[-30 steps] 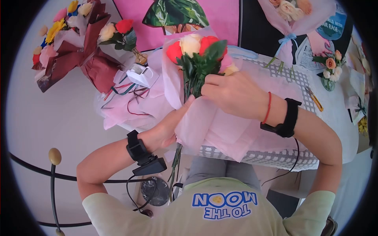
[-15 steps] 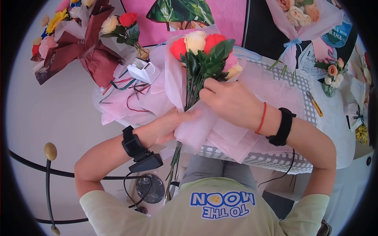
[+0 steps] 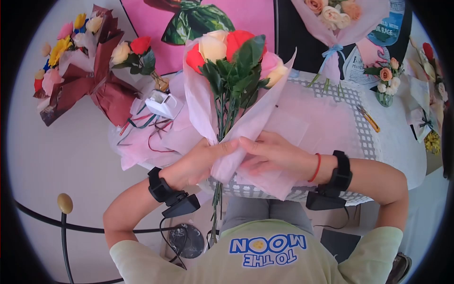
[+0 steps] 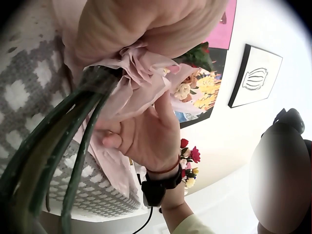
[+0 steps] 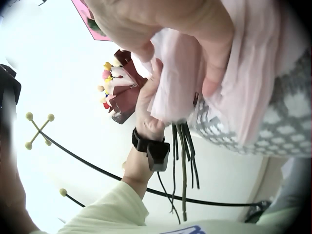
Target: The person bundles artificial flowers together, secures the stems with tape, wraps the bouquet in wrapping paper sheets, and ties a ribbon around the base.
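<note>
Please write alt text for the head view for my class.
A person's left hand grips a red, cream and pink bouquet in pink paper; the right hand touches the paper. A maroon-wrapped bouquet appears at upper left, a craft knife on the table.

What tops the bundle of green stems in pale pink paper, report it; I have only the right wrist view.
Observer: The head view shows red, cream and pink blooms, with dark green leaves below them.

Operator: Now find me a tool on the person's right.

Observer: What looks like a slim cutter with an orange-yellow handle lies on the table, farther from the person than the bare right hand.

Operator: Check the left side too.

Observer: A white, box-shaped tape dispenser sits there, near the bouquet wrapped in dark red paper.
</note>
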`<action>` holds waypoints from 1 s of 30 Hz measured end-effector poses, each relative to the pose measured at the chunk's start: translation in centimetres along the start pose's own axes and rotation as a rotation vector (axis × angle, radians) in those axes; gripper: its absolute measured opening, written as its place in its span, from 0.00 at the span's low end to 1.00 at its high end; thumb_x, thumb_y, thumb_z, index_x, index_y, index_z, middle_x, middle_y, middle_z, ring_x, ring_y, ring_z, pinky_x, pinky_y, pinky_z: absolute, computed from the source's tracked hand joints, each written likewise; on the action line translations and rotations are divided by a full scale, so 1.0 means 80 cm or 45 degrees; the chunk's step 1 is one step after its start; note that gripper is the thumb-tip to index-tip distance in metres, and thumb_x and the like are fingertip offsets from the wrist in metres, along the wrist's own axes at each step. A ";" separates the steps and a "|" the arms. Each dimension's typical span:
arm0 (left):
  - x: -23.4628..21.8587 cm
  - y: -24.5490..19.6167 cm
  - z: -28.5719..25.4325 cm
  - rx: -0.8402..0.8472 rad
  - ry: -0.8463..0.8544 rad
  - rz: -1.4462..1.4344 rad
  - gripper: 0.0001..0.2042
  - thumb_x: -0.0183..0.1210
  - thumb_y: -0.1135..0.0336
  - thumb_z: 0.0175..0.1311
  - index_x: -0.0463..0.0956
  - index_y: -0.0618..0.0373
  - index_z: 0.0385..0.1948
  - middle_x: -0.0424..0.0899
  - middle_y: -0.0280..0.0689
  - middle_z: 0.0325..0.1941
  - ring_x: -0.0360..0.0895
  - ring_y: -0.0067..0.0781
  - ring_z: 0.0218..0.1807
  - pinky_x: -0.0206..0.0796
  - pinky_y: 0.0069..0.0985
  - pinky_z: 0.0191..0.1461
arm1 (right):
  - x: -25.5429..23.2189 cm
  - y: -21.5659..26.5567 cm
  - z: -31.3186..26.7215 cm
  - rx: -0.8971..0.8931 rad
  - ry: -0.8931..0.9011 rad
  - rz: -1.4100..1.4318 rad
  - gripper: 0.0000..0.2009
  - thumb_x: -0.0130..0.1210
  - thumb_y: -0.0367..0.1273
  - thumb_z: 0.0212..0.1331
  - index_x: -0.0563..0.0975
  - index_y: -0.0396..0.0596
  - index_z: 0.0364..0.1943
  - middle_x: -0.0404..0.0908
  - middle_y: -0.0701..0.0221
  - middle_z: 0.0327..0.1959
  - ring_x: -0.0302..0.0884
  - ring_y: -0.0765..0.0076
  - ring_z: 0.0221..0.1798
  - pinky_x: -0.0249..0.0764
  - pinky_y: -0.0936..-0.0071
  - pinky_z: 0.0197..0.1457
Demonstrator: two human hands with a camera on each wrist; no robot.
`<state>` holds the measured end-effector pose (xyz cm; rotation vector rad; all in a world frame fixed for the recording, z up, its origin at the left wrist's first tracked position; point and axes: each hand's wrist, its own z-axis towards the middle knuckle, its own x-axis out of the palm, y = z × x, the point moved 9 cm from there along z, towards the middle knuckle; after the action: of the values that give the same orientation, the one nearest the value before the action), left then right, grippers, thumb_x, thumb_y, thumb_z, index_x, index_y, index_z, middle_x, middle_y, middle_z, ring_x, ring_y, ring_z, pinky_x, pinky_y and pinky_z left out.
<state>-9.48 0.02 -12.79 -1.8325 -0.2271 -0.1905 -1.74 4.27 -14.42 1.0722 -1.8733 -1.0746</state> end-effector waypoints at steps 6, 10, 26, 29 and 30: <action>0.035 -0.021 0.013 0.087 0.096 0.126 0.22 0.53 0.61 0.59 0.61 0.63 0.52 0.70 0.36 0.49 0.68 0.24 0.49 0.62 0.23 0.50 | 0.003 0.048 0.003 -0.611 0.160 0.671 0.19 0.54 0.35 0.54 0.66 0.43 0.47 0.69 0.70 0.42 0.69 0.73 0.47 0.66 0.73 0.50; 0.052 -0.043 0.024 0.162 0.128 0.138 0.25 0.55 0.59 0.57 0.60 0.62 0.53 0.72 0.38 0.45 0.72 0.25 0.43 0.67 0.22 0.41 | -0.019 0.054 -0.002 -0.562 0.077 0.718 0.17 0.55 0.30 0.51 0.67 0.43 0.45 0.71 0.69 0.42 0.70 0.75 0.44 0.67 0.75 0.47; 0.070 -0.070 0.025 0.448 0.049 0.331 0.25 0.55 0.57 0.55 0.62 0.67 0.49 0.68 0.35 0.42 0.63 0.20 0.42 0.56 0.21 0.45 | -0.046 0.128 -0.048 -1.103 -0.322 0.076 0.21 0.61 0.30 0.44 0.67 0.42 0.44 0.69 0.74 0.37 0.67 0.80 0.40 0.66 0.80 0.43; 0.070 -0.071 0.022 0.574 0.044 0.372 0.24 0.54 0.57 0.56 0.63 0.66 0.48 0.70 0.35 0.43 0.66 0.21 0.44 0.59 0.22 0.48 | -0.049 0.145 -0.060 -1.252 -0.395 0.042 0.21 0.61 0.29 0.44 0.68 0.42 0.44 0.69 0.74 0.39 0.66 0.81 0.40 0.65 0.81 0.42; 0.068 -0.075 0.017 0.662 0.030 0.422 0.22 0.53 0.56 0.57 0.65 0.66 0.45 0.71 0.33 0.40 0.66 0.20 0.41 0.60 0.21 0.45 | -0.051 0.148 -0.063 -1.259 -0.400 0.040 0.21 0.61 0.29 0.44 0.68 0.42 0.44 0.69 0.74 0.39 0.66 0.81 0.40 0.65 0.81 0.42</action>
<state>-5.73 3.23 -6.23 -1.3246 0.0464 0.0764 0.66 10.00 -2.46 0.2995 -1.2454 -1.9227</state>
